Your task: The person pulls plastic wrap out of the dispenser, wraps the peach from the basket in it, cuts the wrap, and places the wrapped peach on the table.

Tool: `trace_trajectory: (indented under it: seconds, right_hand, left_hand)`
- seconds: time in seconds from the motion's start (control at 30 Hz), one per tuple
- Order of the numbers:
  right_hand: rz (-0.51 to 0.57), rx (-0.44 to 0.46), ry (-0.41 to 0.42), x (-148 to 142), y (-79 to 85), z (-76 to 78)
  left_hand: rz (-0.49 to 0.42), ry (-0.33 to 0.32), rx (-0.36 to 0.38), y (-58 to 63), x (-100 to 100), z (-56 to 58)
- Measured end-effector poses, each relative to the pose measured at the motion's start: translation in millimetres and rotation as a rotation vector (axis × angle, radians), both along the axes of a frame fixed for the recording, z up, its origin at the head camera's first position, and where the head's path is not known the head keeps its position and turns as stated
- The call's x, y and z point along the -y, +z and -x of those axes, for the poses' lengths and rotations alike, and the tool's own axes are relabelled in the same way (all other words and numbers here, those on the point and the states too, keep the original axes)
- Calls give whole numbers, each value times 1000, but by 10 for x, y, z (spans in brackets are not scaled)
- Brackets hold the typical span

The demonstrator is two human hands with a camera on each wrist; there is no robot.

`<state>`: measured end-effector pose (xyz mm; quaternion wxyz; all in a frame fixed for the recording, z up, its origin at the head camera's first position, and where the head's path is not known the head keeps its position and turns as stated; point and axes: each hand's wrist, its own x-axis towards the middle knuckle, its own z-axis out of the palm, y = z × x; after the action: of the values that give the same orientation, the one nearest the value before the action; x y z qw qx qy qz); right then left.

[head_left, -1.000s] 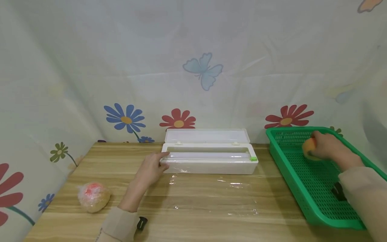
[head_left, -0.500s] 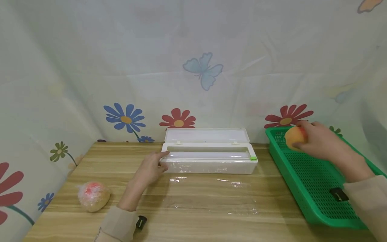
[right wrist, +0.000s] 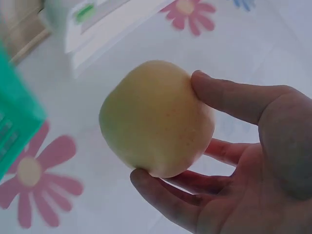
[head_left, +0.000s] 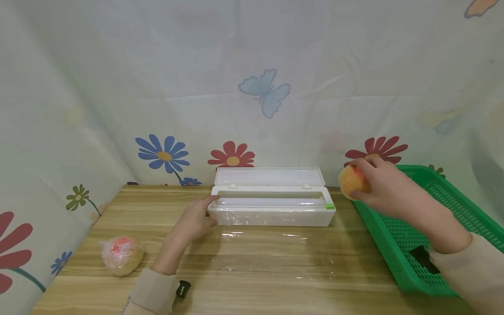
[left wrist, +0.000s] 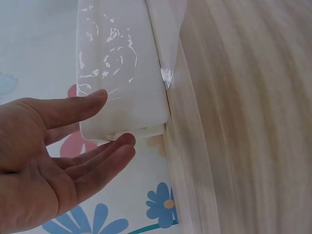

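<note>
A yellow-orange peach (head_left: 352, 181) with a reddish patch is held up right of the centre of the head view, between the white box and the basket, hiding the basket's upper left corner. The right hand (head_left: 383, 183) grips it with thumb and fingertips on opposite sides, spread only as wide as the fruit; the right wrist view shows the palm clear of it. Left of the peach, at the centre of the frame, is an open white box (head_left: 271, 217), its lid (head_left: 269, 176) tipped back, a pale roll (head_left: 271, 202) inside and a green tab (head_left: 329, 206) at its right end. Clear film (head_left: 271, 256) runs over the box's front and lies below it on the bench (head_left: 157, 201). The left hand (head_left: 190, 218) rests at the box's left end, thumb and fingers apart and fairly straight, thumb on the front and fingertips at the end. A film-wrapped round fruit (head_left: 123, 257) lies at lower left. The green basket (head_left: 379, 247) fills the lower right, partly behind the right forearm and its beige sleeve (head_left: 472, 267). A pale sheet (head_left: 189, 87) printed with flowers and a butterfly fills the background.
</note>
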<state>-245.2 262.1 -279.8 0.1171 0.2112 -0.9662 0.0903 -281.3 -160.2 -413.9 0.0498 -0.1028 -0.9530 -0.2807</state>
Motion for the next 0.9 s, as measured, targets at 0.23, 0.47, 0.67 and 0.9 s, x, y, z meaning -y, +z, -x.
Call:
trace_trajectory:
  seconds: [0.23, 0.47, 0.67, 0.9]
  right_hand:
    - [-40, -21, 93, 430, -61, -128]
    - [-46, -51, 181, 812, -259, -183]
    - [-39, -13, 227, 1025, -507, -178]
    - [-12, 58, 248, 1248, -821, -136]
  left_hand:
    - [-9, 16, -41, 38, 7, -18]
    - [-27, 14, -122, 90, -28, -46]
    - [-22, -4, -158, 157, -95, -99]
    - [9, -41, -194, 217, -170, -158]
